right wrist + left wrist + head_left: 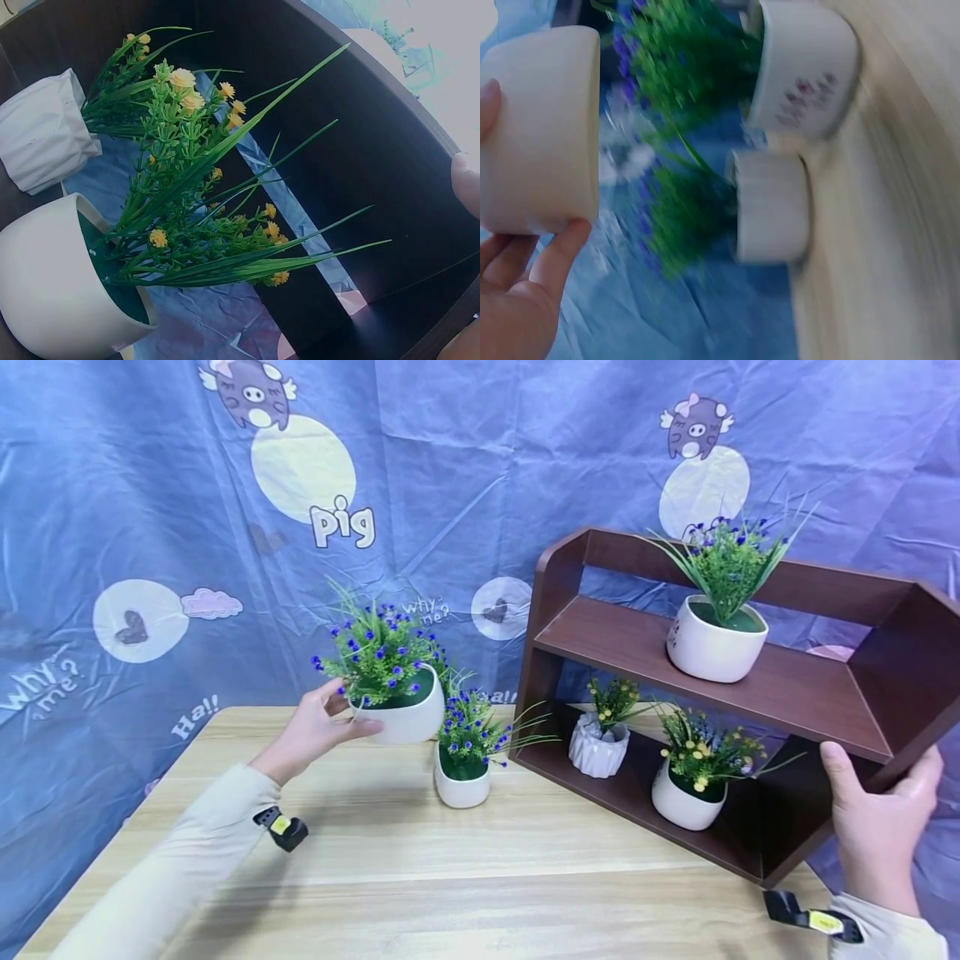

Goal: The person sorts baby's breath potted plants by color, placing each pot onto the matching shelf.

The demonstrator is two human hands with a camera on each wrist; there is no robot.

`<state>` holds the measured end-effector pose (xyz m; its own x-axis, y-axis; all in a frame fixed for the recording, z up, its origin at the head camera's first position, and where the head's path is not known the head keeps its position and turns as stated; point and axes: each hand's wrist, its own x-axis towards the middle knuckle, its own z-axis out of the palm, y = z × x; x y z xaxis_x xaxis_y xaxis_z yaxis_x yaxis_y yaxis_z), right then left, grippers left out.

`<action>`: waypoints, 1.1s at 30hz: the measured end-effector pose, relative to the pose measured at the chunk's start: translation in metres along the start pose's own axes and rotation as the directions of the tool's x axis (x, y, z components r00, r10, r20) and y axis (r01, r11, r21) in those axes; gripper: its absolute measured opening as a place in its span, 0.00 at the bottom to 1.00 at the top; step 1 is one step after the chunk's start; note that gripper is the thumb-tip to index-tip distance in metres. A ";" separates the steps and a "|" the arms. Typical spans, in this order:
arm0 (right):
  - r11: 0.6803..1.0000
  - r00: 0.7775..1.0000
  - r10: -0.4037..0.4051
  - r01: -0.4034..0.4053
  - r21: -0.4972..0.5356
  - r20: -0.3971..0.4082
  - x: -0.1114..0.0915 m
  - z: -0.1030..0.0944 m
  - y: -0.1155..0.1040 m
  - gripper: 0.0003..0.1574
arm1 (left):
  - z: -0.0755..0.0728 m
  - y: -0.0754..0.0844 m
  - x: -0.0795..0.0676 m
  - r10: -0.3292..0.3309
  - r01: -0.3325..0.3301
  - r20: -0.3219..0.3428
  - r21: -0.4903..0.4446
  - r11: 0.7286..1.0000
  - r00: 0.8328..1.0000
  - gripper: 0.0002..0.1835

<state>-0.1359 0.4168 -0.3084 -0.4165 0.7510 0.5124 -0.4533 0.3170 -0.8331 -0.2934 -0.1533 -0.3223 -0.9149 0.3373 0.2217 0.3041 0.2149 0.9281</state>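
My left hand [318,727] holds a white potted plant [405,714] with blue flowers above the table, thumb on the near side of the pot. In the left wrist view that pot [544,127] tilts sideways, its plant out of sight. Below and to its right, another white pot with blue flowers [462,787] stands on the tabletop. The left wrist view shows two pots there, one with a reddish print [810,71]. At the right, my right hand [881,818] grips the side of a dark brown two-tier shelf [810,693], thumb against the front edge.
A white pot with grass and blue flowers [716,639] sits on the upper tier. Below stand a ribbed white pot [597,747] and a round white pot with yellow flowers [688,797]. Blue printed cloth [465,460] hangs behind the wooden table [420,877].
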 end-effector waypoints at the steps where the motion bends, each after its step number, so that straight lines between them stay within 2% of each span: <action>1: 1.000 1.000 0.003 -0.003 0.004 -0.003 0.000 0.000 0.000 0.42 | 0.005 0.005 0.001 0.006 -0.006 0.002 0.002 1.000 1.000 0.41; 6: 0.999 1.000 0.013 -0.013 0.051 0.001 0.000 0.001 0.001 0.42 | 0.029 0.033 0.006 0.000 0.000 -0.009 0.018 1.000 1.000 0.47; 11: 0.995 1.000 0.025 -0.026 0.094 0.004 -0.001 0.001 0.001 0.43 | 0.056 0.055 0.014 0.058 -0.058 -0.002 -0.032 0.998 0.998 0.45; 17: 0.997 0.999 0.032 -0.032 0.070 -0.001 0.000 0.000 0.000 0.44 | 0.085 0.079 0.026 0.102 -0.101 0.000 -0.075 0.992 0.995 0.48; 22: 0.995 1.000 0.027 -0.027 0.096 0.000 0.000 0.000 0.002 0.43 | 0.108 0.107 0.026 0.135 -0.135 0.001 -0.097 0.986 0.991 0.45; 25: 0.995 1.000 0.024 -0.023 0.097 -0.005 0.000 0.000 0.002 0.43 | 0.122 0.122 0.023 0.139 -0.140 -0.013 -0.100 0.985 0.990 0.44; 28: 0.996 1.000 0.019 -0.018 0.089 -0.007 0.000 0.000 0.002 0.43 | 0.135 0.131 0.025 0.157 -0.160 -0.036 -0.134 0.978 0.987 0.44; 33: 0.993 1.000 0.001 -0.001 0.115 0.002 0.000 0.000 0.002 0.43 | 0.155 0.142 0.033 0.232 -0.246 -0.105 -0.154 0.957 0.967 0.41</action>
<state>-0.1370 0.4176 -0.3099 -0.4181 0.7502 0.5122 -0.5407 0.2475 -0.8040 -0.2388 0.0302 -0.2292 -0.8420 0.2801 0.4611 0.4755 -0.0187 0.8795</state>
